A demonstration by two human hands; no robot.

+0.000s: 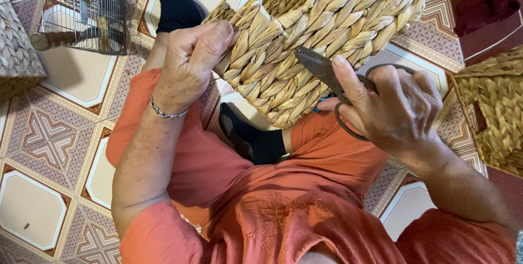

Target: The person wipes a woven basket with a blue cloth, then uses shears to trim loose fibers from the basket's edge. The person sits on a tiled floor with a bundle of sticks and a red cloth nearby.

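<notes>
Orange clothing [283, 209] is filling the near view, with the person sitting on a patterned tile floor [49, 149]. Just beyond, the right hand [397, 109] is gripping dark scissors [327, 73], blades touching the woven basket [321, 30], while the left hand [188, 62] is clasping the basket's rim. Farther off, a wire cage [90, 16] is standing on the tiles.

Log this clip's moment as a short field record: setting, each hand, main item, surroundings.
setting: person in orange clothes seated on a patterned tiled floor
left hand: left hand grips the rim of the woven straw basket
right hand: right hand holds dark metal scissors, blade tips against the basket's weave
basket position: tilted over the lap, between both hands
surroundings: wire cage upper left; second woven basket at right edge; another woven piece at left edge
</notes>
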